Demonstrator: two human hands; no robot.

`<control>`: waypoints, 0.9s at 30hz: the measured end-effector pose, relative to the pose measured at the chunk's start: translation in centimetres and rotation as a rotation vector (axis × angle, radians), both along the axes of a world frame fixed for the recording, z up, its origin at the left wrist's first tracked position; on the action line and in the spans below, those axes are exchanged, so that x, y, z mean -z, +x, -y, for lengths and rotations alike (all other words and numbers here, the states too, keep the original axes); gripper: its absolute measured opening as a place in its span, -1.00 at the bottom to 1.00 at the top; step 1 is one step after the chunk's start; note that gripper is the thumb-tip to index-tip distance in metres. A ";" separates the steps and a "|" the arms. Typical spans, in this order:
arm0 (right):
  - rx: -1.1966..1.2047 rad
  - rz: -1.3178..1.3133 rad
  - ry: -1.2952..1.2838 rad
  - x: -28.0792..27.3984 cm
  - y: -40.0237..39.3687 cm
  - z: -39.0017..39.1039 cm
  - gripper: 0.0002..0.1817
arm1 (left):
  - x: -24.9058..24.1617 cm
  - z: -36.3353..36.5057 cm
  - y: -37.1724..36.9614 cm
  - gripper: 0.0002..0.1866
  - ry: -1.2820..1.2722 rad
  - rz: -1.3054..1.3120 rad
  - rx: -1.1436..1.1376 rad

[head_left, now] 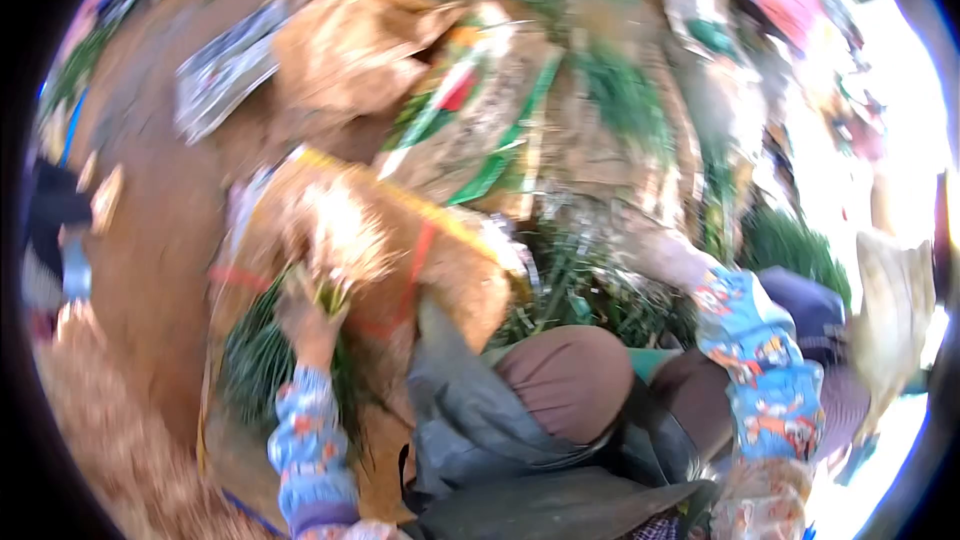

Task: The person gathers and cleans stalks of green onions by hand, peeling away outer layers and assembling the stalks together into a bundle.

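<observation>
My left hand (pixel 312 322) is closed round a bunch of green stalks, whose pale, bushy root end (pixel 340 225) points up and away from me. The long green leaves (pixel 255 355) hang below and left of the hand, over a brown sack (pixel 460 285) with yellow and red stripes. At the right, my right hand (pixel 640 240) reaches over a pile of dark green leaves (pixel 600 290) beside my knee. Its fingers are smeared by motion, so what they touch cannot be made out. Both sleeves are blue and patterned.
Beyond the sack lie a crumpled brown bag (pixel 350 45), a folded plastic bag (pixel 225 70) and a printed sack (pixel 480 110). More green bunches (pixel 620 100) lie at the top and right. Another person's feet (pixel 105 195) show at the far left.
</observation>
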State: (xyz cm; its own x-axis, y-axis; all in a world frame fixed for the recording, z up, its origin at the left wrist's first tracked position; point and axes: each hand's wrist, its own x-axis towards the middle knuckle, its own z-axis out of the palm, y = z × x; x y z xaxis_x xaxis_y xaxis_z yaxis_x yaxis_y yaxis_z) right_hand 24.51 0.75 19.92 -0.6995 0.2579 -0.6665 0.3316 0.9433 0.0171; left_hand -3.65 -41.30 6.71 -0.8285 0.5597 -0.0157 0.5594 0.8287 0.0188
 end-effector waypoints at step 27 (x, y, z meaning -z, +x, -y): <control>1.046 -0.518 0.208 18.5 1.5 -20.6 -0.53 | -10.2 -23.6 -1.5 -0.56 0.202 0.407 0.331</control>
